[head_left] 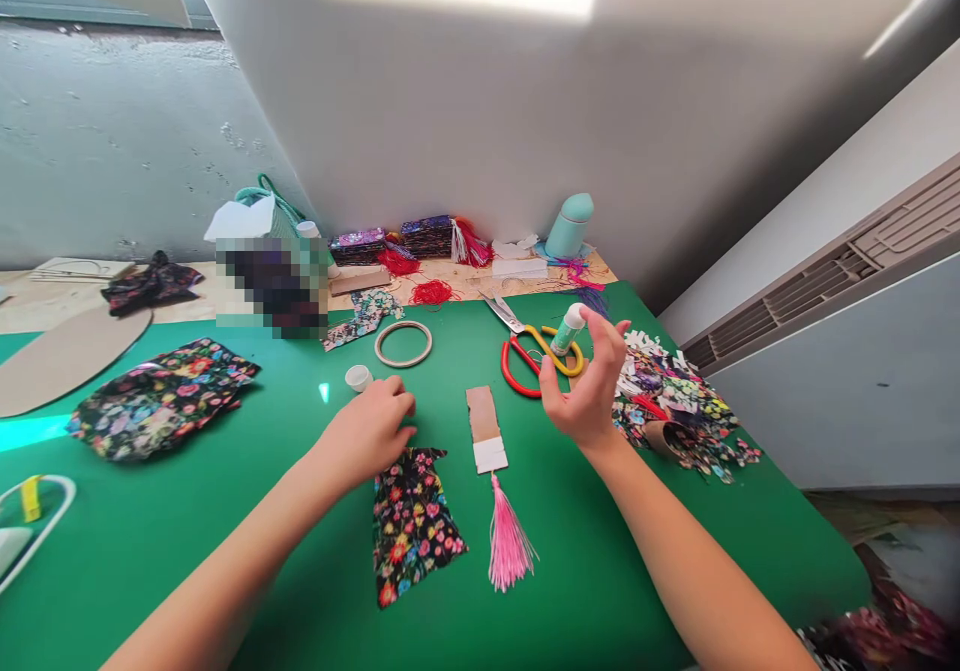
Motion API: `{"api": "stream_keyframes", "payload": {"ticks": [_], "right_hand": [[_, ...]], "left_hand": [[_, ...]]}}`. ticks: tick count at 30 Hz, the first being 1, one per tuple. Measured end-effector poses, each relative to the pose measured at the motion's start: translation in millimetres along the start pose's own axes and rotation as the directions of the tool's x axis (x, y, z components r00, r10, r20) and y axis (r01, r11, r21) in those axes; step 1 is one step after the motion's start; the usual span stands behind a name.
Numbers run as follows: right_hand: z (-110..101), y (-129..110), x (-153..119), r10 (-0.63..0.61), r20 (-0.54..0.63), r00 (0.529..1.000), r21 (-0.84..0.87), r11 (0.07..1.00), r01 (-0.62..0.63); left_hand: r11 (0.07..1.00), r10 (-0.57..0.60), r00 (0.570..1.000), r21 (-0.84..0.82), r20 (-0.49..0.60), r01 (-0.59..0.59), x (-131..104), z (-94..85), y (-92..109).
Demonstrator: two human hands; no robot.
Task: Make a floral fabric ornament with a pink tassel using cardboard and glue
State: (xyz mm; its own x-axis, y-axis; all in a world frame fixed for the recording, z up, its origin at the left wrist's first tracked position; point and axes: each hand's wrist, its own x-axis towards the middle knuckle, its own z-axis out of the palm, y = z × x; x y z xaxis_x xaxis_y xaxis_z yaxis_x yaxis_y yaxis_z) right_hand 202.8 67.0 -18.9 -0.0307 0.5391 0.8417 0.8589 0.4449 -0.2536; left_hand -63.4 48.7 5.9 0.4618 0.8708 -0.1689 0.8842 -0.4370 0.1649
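Note:
My left hand point(371, 426) hovers or rests at the top edge of a black floral fabric piece point(416, 526), its fingers loosely bent and apart; whether they touch the fabric is unclear. A small white cap point(358, 378) lies just beyond its knuckles. My right hand point(589, 386) is open around an upright glue stick point(568, 333), thumb and fingers spread, a fingertip near its white top. Between my hands lies a cardboard strip point(484, 416) with a white lower band and a pink tassel point(510, 541) below it.
Red-and-yellow-handled scissors point(517, 326) lie by the glue stick. A tape ring point(403, 344) is further left. Fabric scraps point(675, 401) are heaped right. More floral fabric point(165, 398) and a cardboard oval point(67, 361) lie left. Behind stand a turquoise bottle point(570, 226) and tasselled bundles point(427, 238).

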Motion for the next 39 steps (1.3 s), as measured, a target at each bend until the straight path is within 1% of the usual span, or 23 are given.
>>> {"api": "stream_keyframes", "payload": {"ticks": [1,3,6,8,9,10,11,12,13,15,17,19,21,22,24,26,28,31,32,33,34,36,39], "right_hand": [[0,-2,-1,-0.013,0.011,1.0,0.01,1.0,0.013],[0,-6,-3,-0.033,0.032,0.999,0.033,0.999,0.031],[-1,-13,-3,-0.067,0.028,0.997,0.08,0.995,0.065],[-2,-19,-2,-0.114,0.036,0.993,0.135,0.985,0.108],[-3,-22,-1,-0.144,0.061,0.988,0.184,0.974,0.131],[-3,-26,-1,-0.178,0.111,0.978,0.249,0.957,0.146],[-4,-30,-2,-0.212,0.185,0.96,0.33,0.933,0.143],[-4,-34,-3,-0.242,0.276,0.93,0.415,0.903,0.112],[-3,-39,-4,-0.268,0.374,0.888,0.494,0.868,0.053],[-2,-47,-8,-0.298,0.544,0.784,0.595,0.796,-0.111],[-1,-55,-12,-0.333,0.647,0.686,0.643,0.721,-0.257],[0,-60,-15,-0.354,0.704,0.616,0.655,0.659,-0.369],[0,-64,-15,-0.354,0.735,0.578,0.645,0.626,-0.438],[-1,-65,-15,-0.348,0.743,0.572,0.64,0.619,-0.455],[-3,-67,-12,-0.328,0.751,0.574,0.632,0.61,-0.478],[-7,-68,-8,-0.292,0.764,0.575,0.62,0.58,-0.528],[-11,-68,-5,-0.251,0.792,0.557,0.596,0.516,-0.616],[-15,-67,-3,-0.204,0.852,0.482,0.523,0.384,-0.761],[-16,-66,-2,-0.181,0.863,0.471,0.505,0.352,-0.788],[-16,-65,-2,-0.155,0.867,0.474,0.498,0.33,-0.802],[-17,-64,-1,-0.125,0.862,0.491,0.504,0.322,-0.802],[-17,-61,1,-0.058,0.833,0.551,0.536,0.334,-0.775],[-19,-55,5,0.022,0.777,0.629,0.578,0.372,-0.726]], "left_hand": [[1.0,0.002,0.999,-0.019,0.041,-0.001,-4,-4.5,3],[0.999,0.009,0.996,-0.033,0.087,-0.006,-9,-8.5,8],[0.999,0.039,0.992,-0.031,0.12,-0.036,-11,-6.5,12],[0.997,0.068,0.989,-0.032,0.132,-0.064,-11,-5.4,14],[0.996,0.084,0.987,-0.042,0.137,-0.079,-10,-5.9,14],[0.994,0.1,0.985,-0.059,0.14,-0.093,-11,-7.2,15],[0.991,0.115,0.983,-0.084,0.139,-0.104,-11,-9.2,15],[0.987,0.128,0.983,-0.118,0.131,-0.112,-12,-11.7,17],[0.98,0.141,0.983,-0.159,0.115,-0.121,-13,-14.5,18],[0.96,0.162,0.984,-0.242,0.077,-0.139,-17,-19.9,21],[0.938,0.18,0.982,-0.311,0.052,-0.155,-20,-24.1,25],[0.919,0.182,0.982,-0.365,0.046,-0.153,-22,-27.3,27],[0.903,0.174,0.983,-0.408,0.056,-0.136,-23,-30.3,28],[0.895,0.172,0.983,-0.427,0.062,-0.13,-24,-32.0,28],[0.876,0.182,0.981,-0.465,0.067,-0.131,-26,-36.0,26],[0.854,0.201,0.978,-0.5,0.061,-0.144,-29,-40.8,22],[0.843,0.22,0.973,-0.514,0.063,-0.157,-32,-45.6,19],[0.844,0.217,0.976,-0.505,0.018,-0.179,-34,-50.9,15],[0.842,0.203,0.979,-0.507,-0.017,-0.183,-34,-51.8,15],[0.836,0.184,0.981,-0.516,-0.056,-0.186,-34,-52.3,15],[0.824,0.165,0.982,-0.534,-0.095,-0.19,-34,-52.5,16],[0.788,0.122,0.98,-0.585,-0.159,-0.193,-32,-52.1,18],[0.742,0.031,0.974,-0.648,-0.224,-0.172,-30,-51.5,24]]}}
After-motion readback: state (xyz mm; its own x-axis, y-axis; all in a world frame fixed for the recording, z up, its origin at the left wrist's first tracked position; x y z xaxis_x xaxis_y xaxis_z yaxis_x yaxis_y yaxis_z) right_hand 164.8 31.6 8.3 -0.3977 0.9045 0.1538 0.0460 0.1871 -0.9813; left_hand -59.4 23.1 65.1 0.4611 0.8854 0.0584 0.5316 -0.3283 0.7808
